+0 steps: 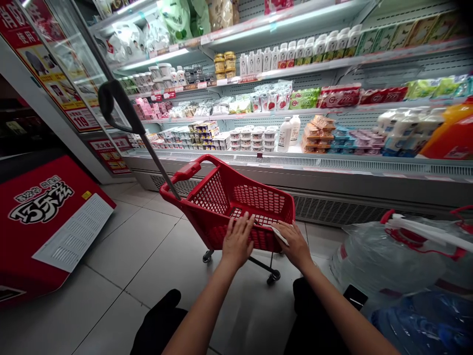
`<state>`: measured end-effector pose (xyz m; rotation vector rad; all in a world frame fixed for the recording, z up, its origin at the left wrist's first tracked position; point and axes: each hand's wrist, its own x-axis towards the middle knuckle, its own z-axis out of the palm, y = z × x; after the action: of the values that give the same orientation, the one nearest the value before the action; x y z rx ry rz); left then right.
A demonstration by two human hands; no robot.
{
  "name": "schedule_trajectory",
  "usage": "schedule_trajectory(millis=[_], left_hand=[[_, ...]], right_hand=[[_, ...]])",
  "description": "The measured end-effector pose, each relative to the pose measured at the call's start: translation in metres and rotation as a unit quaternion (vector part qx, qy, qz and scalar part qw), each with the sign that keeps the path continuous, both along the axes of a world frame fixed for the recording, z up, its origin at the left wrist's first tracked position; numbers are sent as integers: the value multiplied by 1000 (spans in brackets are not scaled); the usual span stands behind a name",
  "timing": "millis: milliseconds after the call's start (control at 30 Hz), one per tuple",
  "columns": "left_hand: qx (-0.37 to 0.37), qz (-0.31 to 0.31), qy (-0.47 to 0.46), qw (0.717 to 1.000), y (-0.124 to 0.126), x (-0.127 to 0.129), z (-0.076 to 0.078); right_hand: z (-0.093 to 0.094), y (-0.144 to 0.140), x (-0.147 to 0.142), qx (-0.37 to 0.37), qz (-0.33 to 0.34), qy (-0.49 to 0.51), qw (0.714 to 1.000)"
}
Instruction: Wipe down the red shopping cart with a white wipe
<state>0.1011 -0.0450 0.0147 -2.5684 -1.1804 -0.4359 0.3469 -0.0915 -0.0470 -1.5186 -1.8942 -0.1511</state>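
Note:
A red plastic shopping cart (pixel 203 227) stands on the tiled floor ahead of me, its basket open at the top. My left hand (pixel 238 241) lies on the near rim of the basket, fingers stretched out, holding nothing. To its right, my right hand (pixel 294 245) presses a folded white cloth or tissue (pixel 280 235) against the rim near the basket's corner. Part of the cloth is hidden beneath that hand. The cart's red handle (pixel 187 170) rises at the left end.
Behind the cart runs a refrigerated display (pixel 236 160) stocked with bottles, cups and bags. A glass door's black handle (pixel 118 108) overlaps the view at upper left. On the left stands a red freezer (pixel 48 222); large water jugs (pixel 384 256) crowd the right.

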Motion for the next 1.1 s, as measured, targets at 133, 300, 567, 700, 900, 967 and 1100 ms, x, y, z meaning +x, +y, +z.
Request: schedule_trajectory(millis=[133, 300, 567, 700, 900, 967, 1100], left_hand=[[13, 45, -12, 999, 17, -39, 14], [-1, 55, -13, 998, 9, -48, 10], [-18, 73, -34, 997, -4, -30, 4], [-7, 64, -37, 997, -9, -20, 4], [0, 28, -12, 1000, -12, -17, 5], [-5, 23, -13, 1000, -12, -17, 6], [-12, 10, -19, 1000, -8, -22, 10]], right_hand=[[0, -2, 6, 0, 16, 4, 1000], [-3, -11, 13, -22, 84, 28, 996], [5, 5, -31, 47, 12, 62, 997], [23, 31, -79, 67, 35, 38, 996], [27, 34, -84, 99, 31, 46, 994], [21, 27, -63, 103, 28, 51, 993], [2, 6, -5, 95, -22, 78, 992]])
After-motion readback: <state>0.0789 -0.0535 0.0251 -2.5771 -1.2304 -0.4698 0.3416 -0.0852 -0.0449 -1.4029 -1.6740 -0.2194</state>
